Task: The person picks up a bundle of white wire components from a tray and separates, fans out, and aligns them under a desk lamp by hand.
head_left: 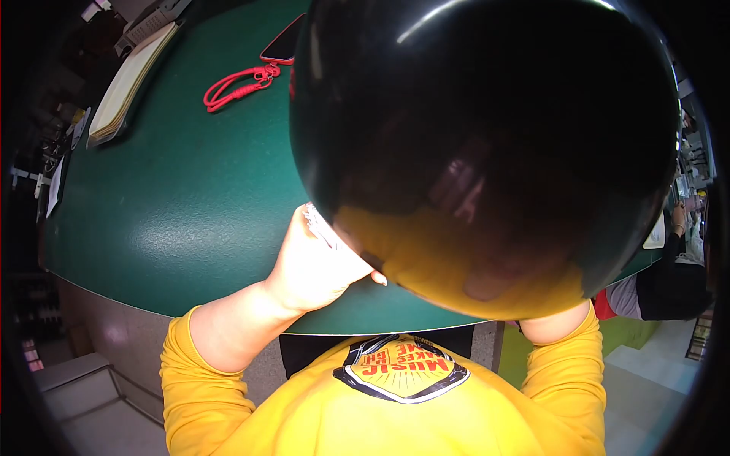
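A large, glossy black rounded object (487, 152) fills the upper right of the head view and mirrors the yellow sweatshirt. Its exact kind cannot be made out. My left hand (315, 262) is closed at its lower left edge, with the fingers partly out of sight. Between that hand and the black surface shows a small white-and-silver patterned piece (322, 229). Only the wrist and forearm of my right arm show below the object's lower right side. My right hand itself is hidden behind it.
The green table (198, 175) carries a phone (283, 44) with a red wrist strap (236, 87). A stack of papers (133, 83) lies at the table's left edge. Another person's arm (674, 232) is at the far right, near a pale pad (655, 234).
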`<state>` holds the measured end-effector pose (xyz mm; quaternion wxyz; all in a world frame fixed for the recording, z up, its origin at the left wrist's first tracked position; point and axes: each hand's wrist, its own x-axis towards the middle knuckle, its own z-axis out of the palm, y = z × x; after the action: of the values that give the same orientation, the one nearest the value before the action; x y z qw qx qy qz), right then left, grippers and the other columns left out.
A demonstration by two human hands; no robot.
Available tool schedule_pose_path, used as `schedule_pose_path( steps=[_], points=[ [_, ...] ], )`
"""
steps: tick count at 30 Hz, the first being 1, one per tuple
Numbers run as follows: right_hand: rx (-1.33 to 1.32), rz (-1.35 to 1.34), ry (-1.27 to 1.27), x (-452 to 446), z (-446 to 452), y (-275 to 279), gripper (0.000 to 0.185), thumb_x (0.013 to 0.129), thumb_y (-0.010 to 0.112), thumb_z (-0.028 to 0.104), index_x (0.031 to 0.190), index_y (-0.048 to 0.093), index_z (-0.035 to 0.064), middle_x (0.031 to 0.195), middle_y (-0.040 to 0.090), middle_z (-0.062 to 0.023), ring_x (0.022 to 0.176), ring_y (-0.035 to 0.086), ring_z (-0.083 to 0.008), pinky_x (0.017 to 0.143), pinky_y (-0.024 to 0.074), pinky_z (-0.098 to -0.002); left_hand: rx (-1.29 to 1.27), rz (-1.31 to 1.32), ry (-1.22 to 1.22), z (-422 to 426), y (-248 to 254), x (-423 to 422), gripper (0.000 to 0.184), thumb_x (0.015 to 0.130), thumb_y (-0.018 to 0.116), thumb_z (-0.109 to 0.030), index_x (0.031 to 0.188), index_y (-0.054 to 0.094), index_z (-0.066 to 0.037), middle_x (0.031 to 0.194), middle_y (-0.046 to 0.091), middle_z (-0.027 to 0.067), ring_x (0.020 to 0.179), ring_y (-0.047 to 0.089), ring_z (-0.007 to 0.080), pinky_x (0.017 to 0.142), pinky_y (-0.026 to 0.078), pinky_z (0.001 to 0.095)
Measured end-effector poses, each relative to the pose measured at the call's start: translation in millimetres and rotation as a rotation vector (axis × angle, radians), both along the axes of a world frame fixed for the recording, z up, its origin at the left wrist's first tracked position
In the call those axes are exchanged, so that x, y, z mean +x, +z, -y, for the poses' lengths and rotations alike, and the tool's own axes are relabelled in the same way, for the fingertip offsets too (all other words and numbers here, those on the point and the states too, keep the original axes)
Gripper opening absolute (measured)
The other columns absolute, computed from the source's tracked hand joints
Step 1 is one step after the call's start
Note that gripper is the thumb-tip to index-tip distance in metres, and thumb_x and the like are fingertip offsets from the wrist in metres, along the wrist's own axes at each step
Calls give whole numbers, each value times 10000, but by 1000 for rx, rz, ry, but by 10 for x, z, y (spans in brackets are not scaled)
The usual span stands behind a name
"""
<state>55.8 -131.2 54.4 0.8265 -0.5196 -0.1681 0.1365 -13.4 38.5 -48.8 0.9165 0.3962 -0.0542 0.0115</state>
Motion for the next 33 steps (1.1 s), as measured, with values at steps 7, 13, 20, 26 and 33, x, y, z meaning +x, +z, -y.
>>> schedule_pose_path(
  steps=[7,13,20,26,33],
  points=[
    [-13,20,6,21,15,-27,449,842,530,165,1253,422,22,1165,531,-151,999,554,-229,860,471,-339,106,-47,-129,-98,-83,-13,627,690,667,119,1154,254,30,949,566,214,798,636,300,735,546,435],
    [-25,38,9,18,16,-47,448,839,534,160,1250,425,21,1164,532,-150,999,554,-229,861,471,-338,-34,-11,-184,-78,-67,86,662,681,692,91,1183,264,29,987,555,196,820,624,290,707,552,409],
    [-38,56,12,-11,93,-84,447,835,539,155,1247,429,21,1163,533,-149,998,554,-229,861,470,-338,18,49,-160,-45,33,79,697,692,683,85,1222,234,30,1026,549,179,792,624,278,683,555,380],
    [-52,77,20,17,47,-94,446,832,543,150,1244,432,21,1162,534,-148,998,554,-229,861,469,-337,132,18,-123,-91,-56,-3,612,712,667,70,1175,267,54,890,590,155,702,633,256,706,557,378],
    [-64,101,28,23,29,-113,446,828,547,144,1241,435,20,1161,535,-146,998,553,-229,861,469,-337,144,191,-154,-124,-10,150,466,721,655,21,1095,381,68,912,579,167,744,630,244,700,556,377]
  ],
)
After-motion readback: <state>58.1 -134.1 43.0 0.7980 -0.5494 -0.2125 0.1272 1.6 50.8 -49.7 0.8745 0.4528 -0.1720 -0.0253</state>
